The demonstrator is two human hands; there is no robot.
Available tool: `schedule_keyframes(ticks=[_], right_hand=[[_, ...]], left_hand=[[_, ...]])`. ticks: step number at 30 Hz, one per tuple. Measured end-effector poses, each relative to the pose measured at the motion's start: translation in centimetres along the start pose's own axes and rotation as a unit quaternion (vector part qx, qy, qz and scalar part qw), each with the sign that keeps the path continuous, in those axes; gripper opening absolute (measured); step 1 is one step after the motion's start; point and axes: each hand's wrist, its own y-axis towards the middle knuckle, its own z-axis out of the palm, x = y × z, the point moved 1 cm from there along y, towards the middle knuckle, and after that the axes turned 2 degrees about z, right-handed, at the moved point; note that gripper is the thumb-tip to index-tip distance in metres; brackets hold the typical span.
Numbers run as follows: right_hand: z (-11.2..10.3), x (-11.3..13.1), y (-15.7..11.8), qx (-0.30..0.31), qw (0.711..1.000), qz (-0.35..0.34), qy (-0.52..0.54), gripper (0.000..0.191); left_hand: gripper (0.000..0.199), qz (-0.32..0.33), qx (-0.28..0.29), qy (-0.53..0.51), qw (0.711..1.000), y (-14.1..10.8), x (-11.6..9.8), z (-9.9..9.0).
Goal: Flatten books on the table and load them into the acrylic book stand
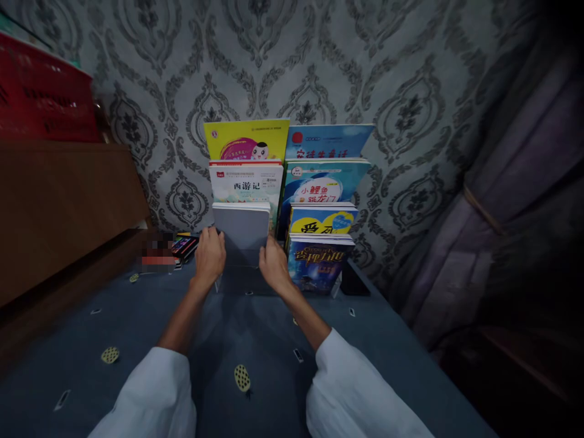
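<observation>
Holding the grey book (241, 230) by its two sides, the left hand (210, 255) and right hand (274, 263) both have their fingers curled nearly closed in the head view. The grey book is upright at the front of the left row, with the white book (246, 182) and then the yellow book (247, 139) behind it. If one hand lets go first, I think the grey book could tip or slide down crooked. The right hand is close to the dark blue book (320, 263), so a bump might knock that one. A hard push could also make the clear stand (336, 285) slip on the cloth (159, 398). That stand seems to hold both rows. In the right row, the dark blue book is in front, then the heart book (320, 221), the fish book (319, 187) and the sky-blue book (331, 137). Up on the cabinet (68, 201) is a red basket (45, 91), but I can't tell what is in it.
</observation>
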Motion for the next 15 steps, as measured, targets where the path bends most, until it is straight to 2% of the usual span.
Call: schedule_keyframes(ticks=[5,15], right_hand=[[0.6,-0.5,0.4,-0.015,1.0,-0.007,0.003,0.053],[1.0,-0.6,0.1,-0.018,1.0,0.001,0.008,0.056]], left_hand=[[0.031,-0.006,0.011,0.012,1.0,0.6,-0.2,-0.4],[0.032,-0.02,0.047,0.037,0.998,1.0,-0.6,-1.2]])
